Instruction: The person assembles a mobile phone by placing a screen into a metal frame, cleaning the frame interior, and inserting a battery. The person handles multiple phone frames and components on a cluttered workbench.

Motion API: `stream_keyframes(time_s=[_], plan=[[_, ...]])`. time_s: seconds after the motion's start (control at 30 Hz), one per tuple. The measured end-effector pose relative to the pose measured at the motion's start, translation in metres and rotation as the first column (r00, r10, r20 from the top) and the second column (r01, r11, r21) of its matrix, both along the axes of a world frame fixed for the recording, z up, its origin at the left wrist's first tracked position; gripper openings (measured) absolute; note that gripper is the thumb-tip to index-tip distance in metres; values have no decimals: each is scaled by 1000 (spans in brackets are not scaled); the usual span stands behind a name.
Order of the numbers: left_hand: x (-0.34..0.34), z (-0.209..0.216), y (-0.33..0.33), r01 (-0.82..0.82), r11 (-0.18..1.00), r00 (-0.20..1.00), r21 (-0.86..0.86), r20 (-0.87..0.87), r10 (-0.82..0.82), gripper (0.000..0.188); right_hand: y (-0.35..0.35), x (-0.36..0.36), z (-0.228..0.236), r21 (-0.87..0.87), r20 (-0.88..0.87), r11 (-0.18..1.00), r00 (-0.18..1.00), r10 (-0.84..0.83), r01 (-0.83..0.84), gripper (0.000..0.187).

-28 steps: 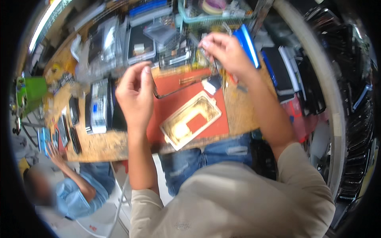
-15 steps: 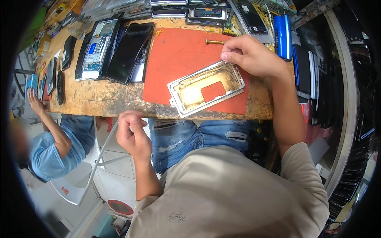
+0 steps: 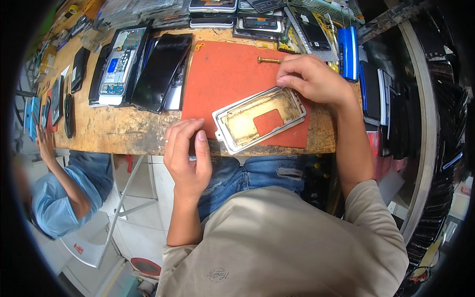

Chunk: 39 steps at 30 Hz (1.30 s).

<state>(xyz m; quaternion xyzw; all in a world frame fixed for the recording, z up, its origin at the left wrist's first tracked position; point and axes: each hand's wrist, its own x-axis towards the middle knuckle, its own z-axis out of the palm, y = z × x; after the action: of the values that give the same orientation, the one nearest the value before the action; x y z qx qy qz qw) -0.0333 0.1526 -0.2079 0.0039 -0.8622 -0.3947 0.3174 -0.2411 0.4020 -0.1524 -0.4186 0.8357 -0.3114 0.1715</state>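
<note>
On the orange-red mat (image 3: pixel 232 64) lies a shallow rectangular metal frame (image 3: pixel 225 106), silver at the rim and gold inside, with a cut-out through which the mat shows. It sits at a slant, its lower corner near the table edge. My right hand (image 3: pixel 314 79) is closed, thumb and fingertips pinched at the frame's upper right rim. Just left of those knuckles, a brass-coloured rod (image 3: pixel 267 60) with a wider end lies on the mat, its other end hidden behind the hand. My left hand (image 3: pixel 188 151) is empty at the table edge, fingers curved and apart, left of the frame.
Opened phones (image 3: pixel 116 74) and a black screen panel (image 3: pixel 161 74) lie left of the mat. Stacked phone parts (image 3: pixel 257 22) stand at the back. A blue cylinder (image 3: pixel 348 54) stands at right. Far left, another person's hand (image 3: pixel 45 143) rests by a blue object.
My left hand has risen and moved right toward the frame, its fingers spreading. My right hand stays at the frame's rim. The whole view has shifted slightly.
</note>
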Motion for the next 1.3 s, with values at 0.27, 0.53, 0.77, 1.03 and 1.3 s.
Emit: stream_keyframes(time_s=[0.27,0.53,0.77,1.03,1.3], plan=[[5,-1,3,21,1000,994,-11,103,-20,35,-2,14,6,85,-212,995,977,-37,56,16],[5,-7,26,-53,968,977,-245,186,100,88,-2,26,7,158,-419,986,908,11,61,18],[9,-10,24,-56,995,983,86,179,39,72,-2,28,0,112,-394,993,919,0,48,16],[-1,14,31,26,1000,989,2,145,-26,57,-6,31,2,82,-384,995,923,-17,53,16],[-39,30,80,328,766,882,-553,470,-38,68,-5,30,-7,57,-420,998,908,3,23,11]])
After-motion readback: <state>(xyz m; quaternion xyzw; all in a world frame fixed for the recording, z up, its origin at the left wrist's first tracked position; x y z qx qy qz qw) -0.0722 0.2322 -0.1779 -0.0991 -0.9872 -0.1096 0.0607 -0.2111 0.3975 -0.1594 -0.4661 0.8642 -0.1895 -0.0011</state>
